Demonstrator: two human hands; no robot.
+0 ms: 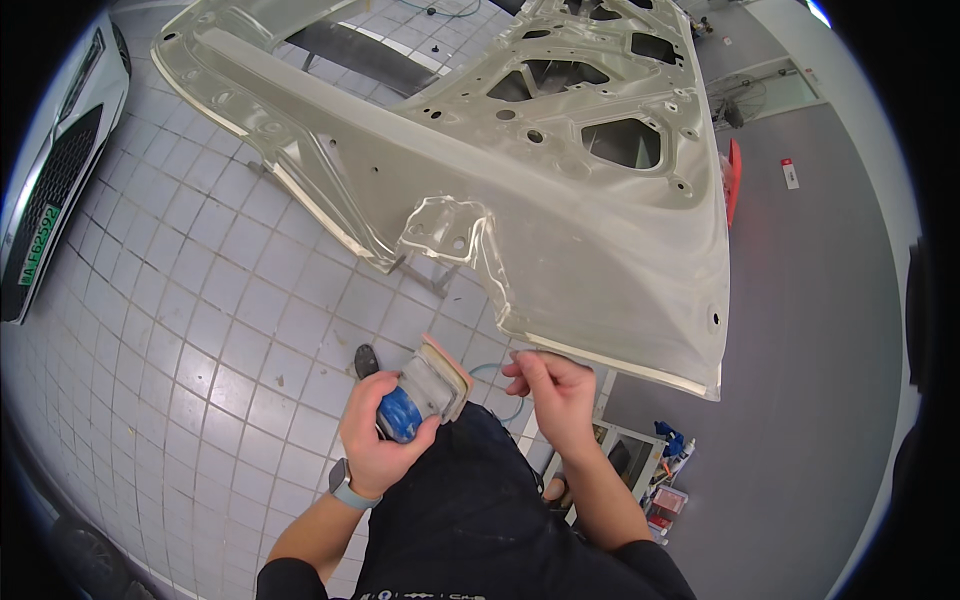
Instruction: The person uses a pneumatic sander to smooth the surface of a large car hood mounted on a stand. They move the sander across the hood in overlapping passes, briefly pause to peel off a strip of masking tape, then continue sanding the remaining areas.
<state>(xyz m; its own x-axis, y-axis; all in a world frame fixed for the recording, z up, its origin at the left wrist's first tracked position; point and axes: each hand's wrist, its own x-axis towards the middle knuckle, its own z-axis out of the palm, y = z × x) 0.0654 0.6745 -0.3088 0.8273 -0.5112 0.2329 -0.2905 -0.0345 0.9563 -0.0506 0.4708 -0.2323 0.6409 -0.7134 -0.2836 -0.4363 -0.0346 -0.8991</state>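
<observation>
My left hand [376, 436], with a watch on its wrist, is wrapped round a power sander [424, 384]. The sander has a blue-and-grey body and a flat rectangular pad, which is tilted to face up and right, away from any surface. A large grey-beige car body panel [590, 255] with several cut-outs stands in front of me. By its near lower edge is my right hand [562, 398], fingers curled and thumb against the forefinger. Whether that hand holds something small or touches the edge I cannot make out.
A white car [75, 130] stands at the left on the tiled floor [215, 330]. Low at right, a trolley [630, 455] stands beside bottles and small supplies [668, 490]. Behind the panel's right side shows a red object [735, 185]. A thin hose [487, 370] lies below the panel.
</observation>
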